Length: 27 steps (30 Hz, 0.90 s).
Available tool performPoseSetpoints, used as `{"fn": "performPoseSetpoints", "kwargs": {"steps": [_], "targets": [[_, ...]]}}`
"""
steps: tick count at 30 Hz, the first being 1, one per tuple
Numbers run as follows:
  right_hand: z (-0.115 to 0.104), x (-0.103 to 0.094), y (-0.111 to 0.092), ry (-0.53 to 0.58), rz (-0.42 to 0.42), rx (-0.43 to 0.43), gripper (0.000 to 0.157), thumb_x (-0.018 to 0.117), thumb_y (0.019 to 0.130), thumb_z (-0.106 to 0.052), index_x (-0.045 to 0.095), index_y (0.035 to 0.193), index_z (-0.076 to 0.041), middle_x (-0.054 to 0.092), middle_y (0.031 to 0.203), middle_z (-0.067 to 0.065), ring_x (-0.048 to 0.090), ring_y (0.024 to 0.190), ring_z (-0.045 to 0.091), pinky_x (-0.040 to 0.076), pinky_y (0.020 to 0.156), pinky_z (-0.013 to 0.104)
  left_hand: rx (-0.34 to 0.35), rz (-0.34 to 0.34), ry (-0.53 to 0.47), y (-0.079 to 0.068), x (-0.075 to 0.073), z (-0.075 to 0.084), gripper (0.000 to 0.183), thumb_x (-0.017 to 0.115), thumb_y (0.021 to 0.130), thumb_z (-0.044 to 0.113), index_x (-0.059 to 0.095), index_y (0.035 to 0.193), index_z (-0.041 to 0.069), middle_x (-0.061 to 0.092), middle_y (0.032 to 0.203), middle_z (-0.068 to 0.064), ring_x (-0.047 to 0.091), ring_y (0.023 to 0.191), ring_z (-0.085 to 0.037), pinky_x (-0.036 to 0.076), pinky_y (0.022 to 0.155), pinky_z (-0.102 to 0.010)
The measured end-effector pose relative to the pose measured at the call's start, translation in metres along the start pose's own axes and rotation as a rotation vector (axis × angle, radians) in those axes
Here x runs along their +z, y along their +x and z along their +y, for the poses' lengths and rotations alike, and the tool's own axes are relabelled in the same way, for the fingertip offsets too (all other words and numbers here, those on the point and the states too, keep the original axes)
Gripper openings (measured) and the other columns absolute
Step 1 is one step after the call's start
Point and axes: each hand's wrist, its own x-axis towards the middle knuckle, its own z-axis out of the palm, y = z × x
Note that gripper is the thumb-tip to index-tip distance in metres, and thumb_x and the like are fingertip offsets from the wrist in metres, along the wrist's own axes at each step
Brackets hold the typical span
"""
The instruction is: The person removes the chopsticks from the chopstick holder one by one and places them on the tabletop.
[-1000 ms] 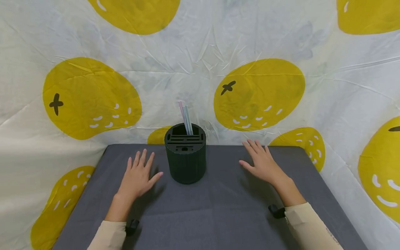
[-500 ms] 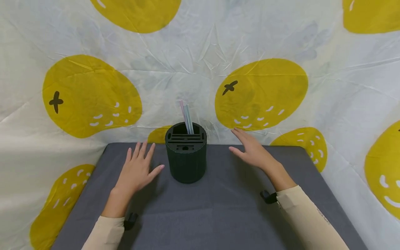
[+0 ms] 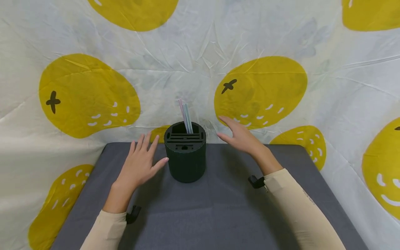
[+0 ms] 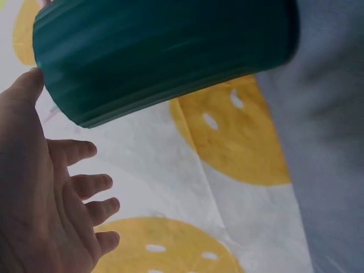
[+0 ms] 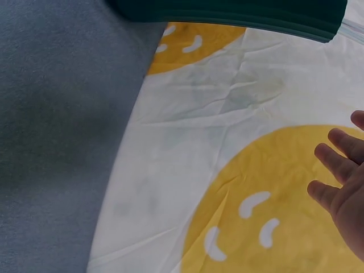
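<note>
A dark green round desk organizer (image 3: pixel 186 166) with a slotted top stands upright near the back of the table. Several thin pink and pale blue straw-like sticks (image 3: pixel 187 118) rise from its rear opening. My left hand (image 3: pixel 140 166) is just left of it, fingers spread, with the thumb tip right at its side. In the left wrist view the organizer's ribbed wall (image 4: pixel 165 51) fills the top, close to the thumb. My right hand (image 3: pixel 243 138) hovers to the right, apart from the organizer, fingers extended and holding nothing. The right wrist view shows its fingers (image 5: pixel 335 162) spread.
A dark grey cloth covers the table (image 3: pixel 200 222). Directly behind its back edge hangs a white curtain (image 3: pixel 175 83) printed with large yellow fruit shapes. The curtain also runs along both sides.
My right hand has moved left and farther back, toward the organizer. The left hand has shifted slightly right and forward, bringing its thumb to the organizer's side. The organizer stays in place.
</note>
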Motion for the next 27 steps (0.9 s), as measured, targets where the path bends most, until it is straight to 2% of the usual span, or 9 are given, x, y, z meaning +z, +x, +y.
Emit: {"fn": "performPoseSetpoints", "kwargs": {"steps": [10, 16, 21, 27], "targets": [[-0.019, 0.003, 0.027, 0.075, -0.024, -0.005, 0.071, 0.057, 0.105, -0.048, 0.031, 0.164, -0.018, 0.032, 0.169, 0.003, 0.034, 0.154, 0.029, 0.030, 0.124, 0.055, 0.032, -0.009, -0.062, 0.014, -0.017, 0.015, 0.087, 0.035, 0.104, 0.069, 0.014, 0.168, 0.014, 0.002, 0.174, -0.017, 0.003, 0.160, -0.042, 0.007, 0.125, -0.068], [-0.036, 0.008, 0.046, 0.102, -0.023, -0.053, 0.070, 0.062, 0.104, -0.042, 0.037, 0.161, -0.012, 0.041, 0.164, 0.007, 0.046, 0.146, 0.030, 0.038, 0.119, 0.053, 0.044, -0.016, -0.113, 0.024, -0.021, 0.023, 0.087, 0.032, 0.104, 0.070, 0.014, 0.168, 0.013, 0.001, 0.174, -0.017, 0.000, 0.161, -0.040, 0.005, 0.125, -0.068], [-0.043, 0.014, 0.062, 0.230, 0.012, -0.021, 0.063, 0.068, 0.102, -0.034, 0.046, 0.155, -0.010, 0.054, 0.154, 0.008, 0.056, 0.137, 0.027, 0.044, 0.116, 0.048, 0.058, -0.021, -0.143, 0.034, -0.021, 0.029, 0.089, 0.031, 0.103, 0.071, 0.015, 0.167, 0.011, 0.001, 0.174, -0.016, 0.001, 0.161, -0.040, 0.005, 0.126, -0.066], [-0.049, 0.015, 0.076, 0.335, -0.003, 0.004, 0.057, 0.069, 0.101, -0.029, 0.052, 0.151, -0.007, 0.061, 0.145, 0.011, 0.060, 0.131, 0.027, 0.049, 0.112, 0.045, 0.067, -0.038, -0.137, 0.042, -0.019, 0.033, 0.092, 0.029, 0.102, 0.074, 0.015, 0.167, 0.010, -0.002, 0.175, -0.014, 0.001, 0.161, -0.038, 0.005, 0.127, -0.065]]}}
